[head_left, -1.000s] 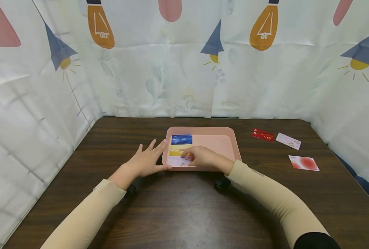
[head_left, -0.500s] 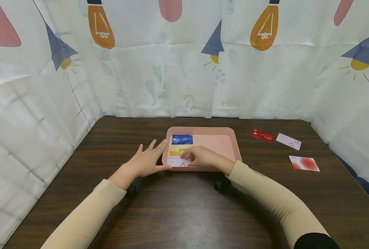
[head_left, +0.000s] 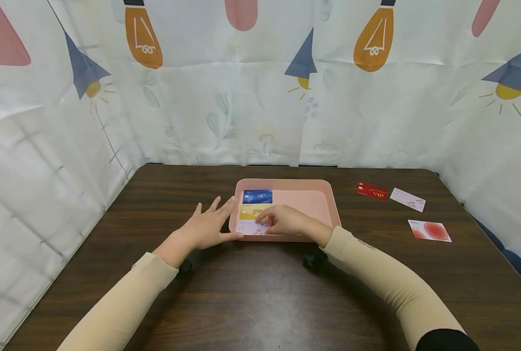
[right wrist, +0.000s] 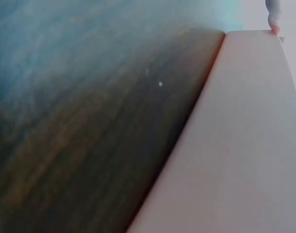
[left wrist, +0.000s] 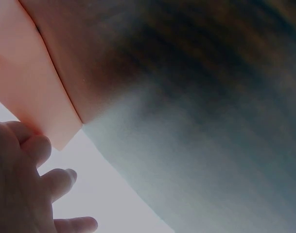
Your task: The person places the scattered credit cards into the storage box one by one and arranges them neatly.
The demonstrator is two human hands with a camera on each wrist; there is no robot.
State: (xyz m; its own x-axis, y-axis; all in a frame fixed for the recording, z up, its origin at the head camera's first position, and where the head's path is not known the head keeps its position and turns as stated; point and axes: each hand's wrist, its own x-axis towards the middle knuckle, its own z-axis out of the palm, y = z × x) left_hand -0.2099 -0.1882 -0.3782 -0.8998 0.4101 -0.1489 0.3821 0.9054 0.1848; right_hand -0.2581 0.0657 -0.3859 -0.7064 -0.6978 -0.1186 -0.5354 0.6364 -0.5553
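Note:
A pink tray (head_left: 304, 204) sits toward the back of the table, and three cards lie stacked front to back along its left side. Farthest is a blue VIP card (head_left: 257, 196), then a yellow card (head_left: 248, 211), then a white patterned card (head_left: 249, 227) nearest the front. My right hand (head_left: 289, 220) reaches over the front wall with curled fingers, index and thumb gripping the white card, partly covering it. With fingers spread, my left hand (head_left: 205, 229) rests against the tray's left rim. In the left wrist view its fingers (left wrist: 37, 149) touch the tray's outer wall (left wrist: 41, 87).
On the table's right lie a red VIP card (head_left: 371, 190), a white card (head_left: 407, 199) and a white card with a red circle (head_left: 429, 230). A patterned curtain (head_left: 260, 117) hangs behind the dark wooden table (head_left: 260, 292).

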